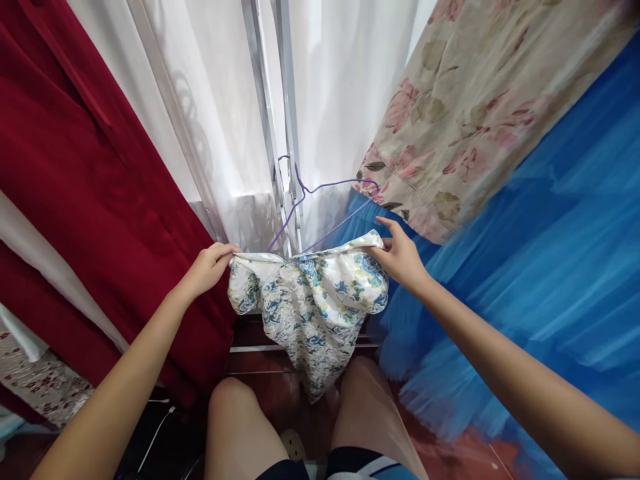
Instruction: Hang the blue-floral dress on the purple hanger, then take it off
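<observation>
The garment [320, 300] hides the lower part of the hanger [325, 186] from you. The view's top edge cuts off the red cloth [125, 220] and floral cloth [425, 133]; the right edge cuts the blurred blue tulle [525, 253]. Your left leg [245, 427] partly hides a pale object [293, 444] you cannot identify.

Red-tiled floor [460, 460] crossed by pale joint lines [255, 372].
A beige clog [293, 443] with small holes stands on it between the person's legs [245, 427], partly hidden from view.
</observation>
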A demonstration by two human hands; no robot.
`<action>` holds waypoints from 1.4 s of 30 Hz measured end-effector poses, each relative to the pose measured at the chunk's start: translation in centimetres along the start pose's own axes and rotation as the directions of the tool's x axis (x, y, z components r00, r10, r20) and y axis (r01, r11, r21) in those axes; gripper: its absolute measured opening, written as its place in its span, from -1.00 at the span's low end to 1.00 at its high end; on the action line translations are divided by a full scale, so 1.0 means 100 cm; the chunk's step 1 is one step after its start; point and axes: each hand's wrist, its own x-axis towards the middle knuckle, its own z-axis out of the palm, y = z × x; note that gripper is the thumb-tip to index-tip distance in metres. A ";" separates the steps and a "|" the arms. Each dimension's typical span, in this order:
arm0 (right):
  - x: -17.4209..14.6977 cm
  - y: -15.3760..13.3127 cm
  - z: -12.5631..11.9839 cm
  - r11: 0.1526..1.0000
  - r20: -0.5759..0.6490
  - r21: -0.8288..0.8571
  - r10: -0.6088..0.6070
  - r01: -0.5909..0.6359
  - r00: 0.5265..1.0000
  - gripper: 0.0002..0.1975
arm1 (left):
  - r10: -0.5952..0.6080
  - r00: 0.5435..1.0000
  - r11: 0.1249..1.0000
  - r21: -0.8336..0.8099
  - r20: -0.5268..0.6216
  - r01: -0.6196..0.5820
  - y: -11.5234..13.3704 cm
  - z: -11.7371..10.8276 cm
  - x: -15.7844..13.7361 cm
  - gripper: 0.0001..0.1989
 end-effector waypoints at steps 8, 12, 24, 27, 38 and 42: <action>0.047 0.021 -0.012 1.000 -0.009 0.017 0.004 -0.004 1.000 0.25 | -0.114 0.989 0.730 -0.667 0.090 0.145 0.013 0.039 0.022 -0.86; 0.071 0.028 -0.024 1.000 -0.004 0.018 -0.022 0.022 1.000 0.36 | -0.215 0.962 0.500 -0.828 0.166 0.254 0.012 0.059 0.031 -0.88; 0.111 0.029 -0.037 0.992 0.131 0.117 -0.061 0.046 0.990 0.45 | -0.331 0.928 0.274 -0.924 0.170 0.267 0.044 0.085 0.020 -0.79; 0.124 0.024 -0.032 0.995 0.218 0.099 -0.037 0.016 0.975 0.37 | -0.339 0.925 0.233 -0.937 0.173 0.261 0.047 0.085 0.021 -0.76; 0.133 0.027 -0.001 0.990 0.408 -0.139 0.027 0.033 0.913 -0.26 | -0.408 0.900 0.187 -0.950 0.156 0.249 0.036 0.069 0.013 -0.63; 0.120 0.023 -0.008 0.983 0.398 -0.147 -0.040 0.106 0.917 -0.55 | -0.459 0.873 0.176 -0.947 0.164 0.270 0.023 0.049 0.014 -0.68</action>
